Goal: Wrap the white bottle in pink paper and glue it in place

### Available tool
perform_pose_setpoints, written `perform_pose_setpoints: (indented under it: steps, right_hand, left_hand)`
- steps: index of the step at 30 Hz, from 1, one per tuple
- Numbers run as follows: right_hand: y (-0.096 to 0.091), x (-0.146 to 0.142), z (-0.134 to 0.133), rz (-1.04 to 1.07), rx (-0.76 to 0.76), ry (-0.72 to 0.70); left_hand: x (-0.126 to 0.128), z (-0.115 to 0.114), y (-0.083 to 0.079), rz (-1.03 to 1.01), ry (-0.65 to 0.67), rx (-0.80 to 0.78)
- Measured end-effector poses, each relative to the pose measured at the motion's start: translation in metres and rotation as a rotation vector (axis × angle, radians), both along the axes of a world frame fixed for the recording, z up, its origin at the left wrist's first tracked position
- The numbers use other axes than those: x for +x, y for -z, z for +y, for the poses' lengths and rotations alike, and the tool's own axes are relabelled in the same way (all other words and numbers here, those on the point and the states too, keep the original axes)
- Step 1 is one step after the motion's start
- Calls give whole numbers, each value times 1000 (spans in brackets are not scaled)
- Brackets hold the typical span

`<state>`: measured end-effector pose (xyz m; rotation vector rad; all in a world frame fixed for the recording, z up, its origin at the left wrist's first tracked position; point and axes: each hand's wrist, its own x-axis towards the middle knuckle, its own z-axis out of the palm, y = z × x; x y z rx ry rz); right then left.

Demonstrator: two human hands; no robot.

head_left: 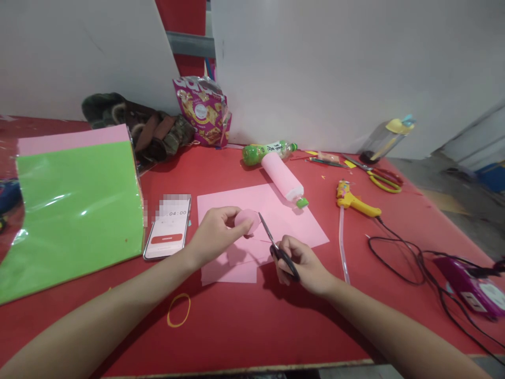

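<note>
Pinching a round pink paper disc (245,215) in the left hand (216,229), gripping black-handled metal scissors (272,240) at its rim in the right hand (305,263). Apparently past wrapping a cylindrical green-capped bottle (282,176) in pink, beyond both hands, and nearly through trimming.

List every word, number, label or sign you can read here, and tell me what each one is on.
"04:00": phone screen; the part before it is pixelated.
Red button on that screen: label too small to read.
Purple snack bag: white lettering, too unclear to read.
Green bottle: dark label lettering, too blurred to read.
</note>
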<state>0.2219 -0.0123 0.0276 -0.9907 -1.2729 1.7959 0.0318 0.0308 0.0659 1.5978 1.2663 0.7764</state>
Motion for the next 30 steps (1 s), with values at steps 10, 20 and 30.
perform_pose_setpoints:
  steps: [10, 20, 30]
  right_hand:
    - [11, -2, 7, 275, -40, 173]
    - [0, 0, 12, 475, -243, 97]
    - [-1, 1, 16, 223, -187, 158]
  left_hand:
    - [-1, 4, -1, -99, 16, -91]
    - [0, 7, 7, -422, -15, -337]
    - [1, 12, 16, -545, -167, -542]
